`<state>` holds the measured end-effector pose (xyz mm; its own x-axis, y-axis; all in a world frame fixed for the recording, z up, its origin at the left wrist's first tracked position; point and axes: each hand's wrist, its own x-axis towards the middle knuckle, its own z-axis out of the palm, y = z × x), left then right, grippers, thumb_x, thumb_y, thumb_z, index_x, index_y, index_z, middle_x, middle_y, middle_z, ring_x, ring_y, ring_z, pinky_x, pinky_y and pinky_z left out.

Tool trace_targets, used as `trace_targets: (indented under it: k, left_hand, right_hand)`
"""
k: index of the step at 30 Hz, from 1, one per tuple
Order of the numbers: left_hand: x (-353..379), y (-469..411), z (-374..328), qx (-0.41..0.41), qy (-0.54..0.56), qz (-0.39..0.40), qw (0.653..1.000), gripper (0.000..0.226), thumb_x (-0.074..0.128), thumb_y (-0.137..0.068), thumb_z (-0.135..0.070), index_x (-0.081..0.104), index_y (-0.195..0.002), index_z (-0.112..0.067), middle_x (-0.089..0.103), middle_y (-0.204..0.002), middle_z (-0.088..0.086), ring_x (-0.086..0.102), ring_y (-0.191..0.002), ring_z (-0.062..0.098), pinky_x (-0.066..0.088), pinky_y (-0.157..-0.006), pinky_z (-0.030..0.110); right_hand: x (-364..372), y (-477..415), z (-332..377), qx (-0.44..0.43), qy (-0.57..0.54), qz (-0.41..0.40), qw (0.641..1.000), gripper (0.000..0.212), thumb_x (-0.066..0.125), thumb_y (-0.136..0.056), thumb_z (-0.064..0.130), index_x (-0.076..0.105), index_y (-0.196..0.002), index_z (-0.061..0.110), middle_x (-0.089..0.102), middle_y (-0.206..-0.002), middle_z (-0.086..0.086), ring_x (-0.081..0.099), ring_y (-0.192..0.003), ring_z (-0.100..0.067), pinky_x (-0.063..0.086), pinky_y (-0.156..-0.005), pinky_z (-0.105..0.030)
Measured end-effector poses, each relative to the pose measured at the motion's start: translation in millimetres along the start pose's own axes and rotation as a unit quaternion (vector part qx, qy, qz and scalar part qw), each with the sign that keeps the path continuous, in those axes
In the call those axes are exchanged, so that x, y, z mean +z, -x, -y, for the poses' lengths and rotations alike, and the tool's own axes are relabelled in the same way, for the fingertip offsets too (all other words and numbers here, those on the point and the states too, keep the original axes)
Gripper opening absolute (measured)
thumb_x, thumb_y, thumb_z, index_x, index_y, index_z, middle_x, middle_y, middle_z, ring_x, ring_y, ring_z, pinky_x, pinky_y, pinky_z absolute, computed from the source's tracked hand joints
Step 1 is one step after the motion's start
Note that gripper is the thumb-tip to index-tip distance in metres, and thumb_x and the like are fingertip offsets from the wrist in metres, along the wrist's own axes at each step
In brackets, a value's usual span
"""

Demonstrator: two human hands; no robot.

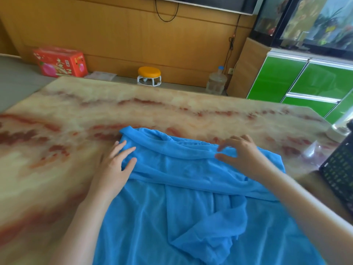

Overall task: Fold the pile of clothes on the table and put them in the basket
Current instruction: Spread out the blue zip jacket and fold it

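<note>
One blue shirt (181,188) lies lengthwise, collar away; L hand (112,165), R hand (242,152) atop.

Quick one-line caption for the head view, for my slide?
Left hand and right hand rest open on a blue garment spread on the marble-patterned table.

Blue garment (191,207) (lower part) past the bottom edge.

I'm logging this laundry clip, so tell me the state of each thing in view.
Garment: spread on table, partly folded.
Left hand: open, flat on garment's edge.
Right hand: open, over top fold.
Jug: upright, capped.
Stool: upright.
</note>
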<state>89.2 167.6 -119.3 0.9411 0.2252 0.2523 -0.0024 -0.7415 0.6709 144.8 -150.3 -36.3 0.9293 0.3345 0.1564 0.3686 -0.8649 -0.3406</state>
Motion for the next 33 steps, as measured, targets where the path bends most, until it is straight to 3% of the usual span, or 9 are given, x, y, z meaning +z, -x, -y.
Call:
trace_targets:
  k: [5,8,12,15,18,22,25,30,33]
  left_hand:
    - [1,2,2,-0.014,-0.046,0.023,0.999,0.042,0.058,-0.091,-0.027,0.052,-0.133,-0.023,0.021,-0.155,-0.004,0.013,-0.144,0.011,0.016,-0.114,0.03]
    - [-5,2,-2,-0.061,-0.011,-0.023,0.998,0.032,0.057,-0.092,-0.026,0.06,-0.124,-0.023,0.025,-0.153,-0.003,0.028,-0.138,0.015,0.028,-0.104,0.026]
    - [-11,-1,4,-0.075,-0.017,-0.087,0.993,0.025,0.065,-0.086,-0.018,0.068,-0.111,-0.017,0.057,-0.114,0.004,0.053,-0.109,0.027,0.04,-0.091,0.032]
    - [-12,-2,7,-0.08,-0.015,-0.092,0.992,0.022,0.067,-0.083,-0.011,0.07,-0.103,-0.019,0.056,-0.095,0.001,0.056,-0.092,0.027,0.044,-0.081,0.033]
    - [-13,-4,7,-0.113,0.047,-0.091,0.988,0.021,0.063,-0.085,-0.009,0.067,-0.101,-0.022,0.057,-0.082,0.001,0.056,-0.079,0.026,0.042,-0.07,0.031]
    - [-14,-2,7,-0.127,0.091,-0.124,0.98,0.036,0.063,-0.086,-0.013,0.053,-0.119,-0.022,0.059,-0.095,0.0,0.057,-0.089,0.023,0.047,-0.08,0.039]
    - [-13,-2,7,-0.152,0.081,-0.138,0.975,0.038,0.06,-0.089,-0.023,0.048,-0.125,-0.018,0.059,-0.11,0.004,0.054,-0.102,0.026,0.045,-0.087,0.042]
    - [-12,-2,1,-0.176,0.039,-0.134,0.975,0.031,0.057,-0.09,-0.034,0.057,-0.113,-0.013,0.065,-0.106,0.008,0.058,-0.101,0.03,0.043,-0.079,0.036]
    - [-11,-2,4,-0.176,0.016,-0.131,0.976,0.025,0.062,-0.085,-0.03,0.064,-0.103,-0.012,0.068,-0.094,0.009,0.061,-0.094,0.032,0.047,-0.076,0.039]
  right_hand:
    - [71,-68,90,-0.038,-0.044,0.041,0.997,0.049,0.066,-0.078,0.054,0.062,-0.114,0.021,0.062,-0.113,0.002,0.044,-0.107,-0.02,0.034,-0.096,-0.03]
    - [104,-100,126,-0.02,-0.027,0.045,0.998,0.058,0.061,-0.079,0.061,0.057,-0.122,0.023,0.056,-0.122,-0.002,0.037,-0.114,-0.024,0.032,-0.098,-0.031]
    - [128,-127,147,-0.001,-0.031,0.033,0.999,0.053,0.063,-0.079,0.057,0.061,-0.119,0.023,0.053,-0.121,-0.005,0.035,-0.116,-0.028,0.028,-0.102,-0.032]
    - [136,-141,157,0.014,-0.06,-0.017,0.998,0.033,0.057,-0.089,0.041,0.065,-0.107,0.015,0.062,-0.11,-0.008,0.038,-0.114,-0.029,0.029,-0.094,-0.032]
    - [134,-158,164,0.088,-0.121,-0.066,0.987,0.034,0.043,-0.096,0.033,0.065,-0.089,0.007,0.066,-0.098,-0.014,0.043,-0.11,-0.031,0.031,-0.086,-0.034]
    - [137,-169,165,0.079,0.0,-0.023,0.997,0.037,0.041,-0.098,0.038,0.059,-0.116,0.01,0.056,-0.119,-0.009,0.036,-0.118,-0.029,0.03,-0.093,-0.033]
    - [130,-155,167,0.035,0.007,-0.093,0.995,0.029,0.044,-0.096,0.03,0.053,-0.117,0.012,0.05,-0.12,-0.008,0.041,-0.115,-0.029,0.032,-0.092,-0.032]
    - [128,-112,183,0.018,-0.008,0.082,0.996,0.049,0.044,-0.093,0.055,0.059,-0.104,0.01,0.064,-0.106,-0.01,0.059,-0.101,-0.03,0.04,-0.072,-0.033]
    - [122,-118,197,0.046,-0.005,0.099,0.994,0.062,0.039,-0.09,0.063,0.06,-0.109,0.008,0.063,-0.11,-0.009,0.059,-0.105,-0.028,0.036,-0.072,-0.031]
